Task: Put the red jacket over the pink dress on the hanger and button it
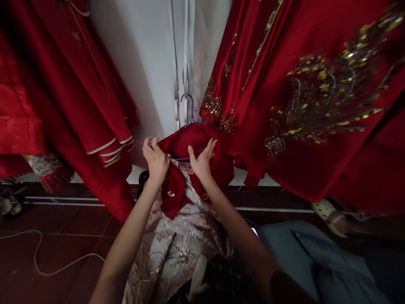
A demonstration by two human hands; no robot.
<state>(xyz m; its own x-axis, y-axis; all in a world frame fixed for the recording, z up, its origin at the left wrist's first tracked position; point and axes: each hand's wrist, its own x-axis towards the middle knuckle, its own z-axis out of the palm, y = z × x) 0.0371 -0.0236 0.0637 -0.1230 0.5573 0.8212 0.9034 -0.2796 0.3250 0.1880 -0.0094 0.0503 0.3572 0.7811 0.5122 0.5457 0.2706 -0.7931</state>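
A small red garment [193,143] with a pale gold patterned lining [177,240] hangs on a purple hanger [190,110] in front of me. My left hand [155,158] grips the red cloth at its left shoulder, fingers curled into the fabric. On the right side, my right hand [202,159] presses on the cloth by the hanger's bar, fingers stretched upward and lying on it. Small beaded buttons show on the red front.
Red robes [79,97] hang at the left; a red gown with gold embroidery [316,97] hangs at the right. A white wardrobe door [152,63] stands behind. A white cable [41,257] lies on the dark red floor. A sandalled foot [332,215] is at right.
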